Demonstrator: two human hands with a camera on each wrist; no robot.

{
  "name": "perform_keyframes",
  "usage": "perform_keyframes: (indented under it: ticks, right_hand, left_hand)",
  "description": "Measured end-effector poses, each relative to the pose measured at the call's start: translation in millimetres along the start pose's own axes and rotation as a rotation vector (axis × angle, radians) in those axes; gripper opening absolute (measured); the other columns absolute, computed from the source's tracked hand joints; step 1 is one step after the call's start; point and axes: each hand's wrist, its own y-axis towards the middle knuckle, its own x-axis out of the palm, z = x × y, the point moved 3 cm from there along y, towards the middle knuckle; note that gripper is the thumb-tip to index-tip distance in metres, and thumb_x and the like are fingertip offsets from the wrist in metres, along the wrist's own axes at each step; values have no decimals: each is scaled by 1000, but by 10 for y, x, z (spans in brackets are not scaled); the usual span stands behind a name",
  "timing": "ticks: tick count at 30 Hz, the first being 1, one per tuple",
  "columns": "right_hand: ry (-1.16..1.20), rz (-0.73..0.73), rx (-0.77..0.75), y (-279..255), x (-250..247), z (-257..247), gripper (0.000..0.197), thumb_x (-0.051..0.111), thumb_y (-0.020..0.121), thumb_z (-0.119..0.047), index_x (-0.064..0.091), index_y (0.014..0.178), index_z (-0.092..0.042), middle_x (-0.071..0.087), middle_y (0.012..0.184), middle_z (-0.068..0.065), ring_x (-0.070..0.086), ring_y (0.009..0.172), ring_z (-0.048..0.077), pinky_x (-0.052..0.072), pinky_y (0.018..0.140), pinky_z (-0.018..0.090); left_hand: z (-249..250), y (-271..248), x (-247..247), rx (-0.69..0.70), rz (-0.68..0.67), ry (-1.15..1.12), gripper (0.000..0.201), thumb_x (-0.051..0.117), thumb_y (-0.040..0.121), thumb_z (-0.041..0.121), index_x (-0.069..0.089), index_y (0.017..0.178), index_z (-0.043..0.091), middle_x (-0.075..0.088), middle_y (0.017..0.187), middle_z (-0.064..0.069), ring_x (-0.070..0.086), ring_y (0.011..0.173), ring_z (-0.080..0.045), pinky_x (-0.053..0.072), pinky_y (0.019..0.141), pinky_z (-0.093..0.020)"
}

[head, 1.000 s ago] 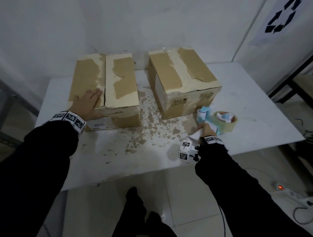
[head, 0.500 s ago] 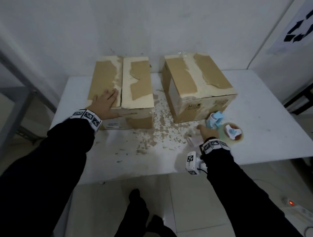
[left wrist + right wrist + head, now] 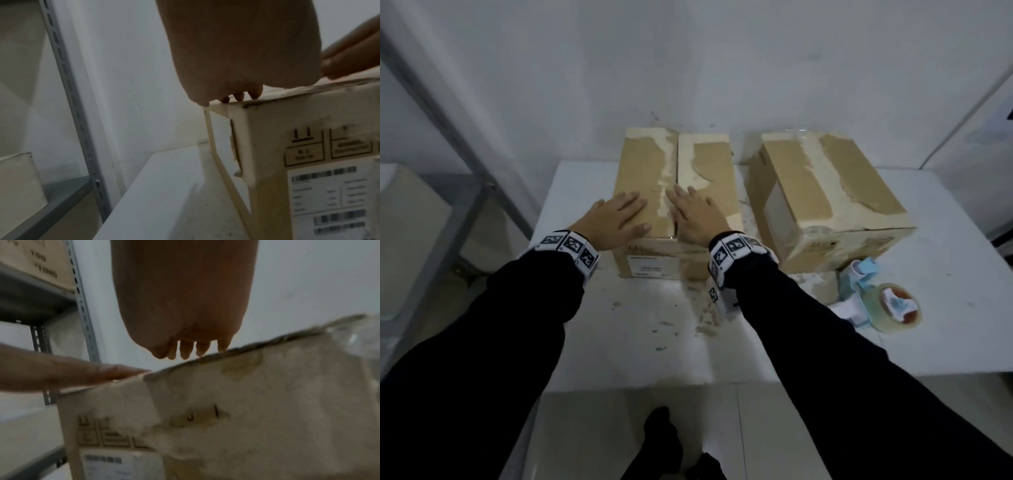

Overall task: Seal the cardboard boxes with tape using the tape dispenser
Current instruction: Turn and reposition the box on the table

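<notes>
Pressing flat with straight fingers, left hand point(image 3: 610, 219) and right hand point(image 3: 697, 219) rest on the left cardboard box point(image 3: 650, 171)

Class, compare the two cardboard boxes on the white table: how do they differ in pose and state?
The left box has both hands flat on its flaps, left hand and right hand; nothing touches the right box. The left box sits square to the table edge; the right box is turned at an angle. The tape dispenser lies in front of the right box. Both tops show torn, peeled patches.
</notes>
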Motion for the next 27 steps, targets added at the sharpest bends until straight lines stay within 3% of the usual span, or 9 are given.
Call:
perform_keyframes:
  ticks: [4,7,9,12,14,18,20,23,27]
  right_hand:
    - [-194,-87,1,115,154,11,50,18,104,-33,12,153,-22,8,162,-4,4,149,20,6,118,49]
    - [-242,-43,-32,58,192,40,51,18,104,-33,10,153,-20,6,162,-3,4,149,20,5,117,49]
    - [-258,-23,-61,35,212,48,52,17,104,-33,8,154,-20,3,162,-3,3,149,18,4,117,49]
    - [-213,-40,-56,26,209,40,53,18,104,-36,10,153,-21,6,162,-5,5,148,14,4,118,47]
    - [-137,3,-40,64,139,13,52,22,103,-38,19,152,-21,19,160,-5,16,146,14,11,116,43]
    - [-9,102,14,342,-153,12,51,27,102,-39,28,149,-18,32,154,-2,30,139,19,21,109,39]
    - [37,95,61,556,-306,55,52,26,102,-40,28,150,-17,30,155,-1,28,141,20,21,111,41]
    - [77,18,144,833,-437,172,55,27,102,-40,24,150,-14,24,158,2,23,144,21,19,114,42]
    - [40,-124,208,1096,-497,359,60,32,101,-40,19,150,-8,20,159,7,23,144,26,22,116,44]
  left_hand:
    - [-75,15,28,30,-24,20,74,31,90,63,14,149,22,6,158,1,8,145,-17,12,116,-46]
    - [-56,7,69,94,71,-11,93,20,75,76,29,145,15,24,153,-9,25,140,-25,26,112,-48]
    - [-49,13,65,108,129,-17,94,21,72,75,37,142,13,34,147,-13,33,135,-28,27,111,-45]
    - [-10,54,-16,113,166,25,92,21,75,77,50,133,11,51,128,-15,49,114,-34,34,102,-40]
    - [14,142,-112,111,179,57,94,15,78,77,55,127,8,57,114,-17,55,97,-35,41,92,-39]
    - [61,425,-334,40,156,68,93,13,73,72,40,138,11,46,127,-17,47,111,-34,37,97,-41]
    - [91,582,-395,24,149,47,80,26,83,67,35,140,11,40,134,-16,42,119,-33,35,101,-42]
    - [93,846,-473,3,115,33,66,39,91,53,32,141,11,32,142,-14,35,127,-33,32,106,-44]
    - [-17,1161,-564,-40,28,6,73,40,89,57,21,146,14,18,152,-11,24,137,-31,26,111,-46]
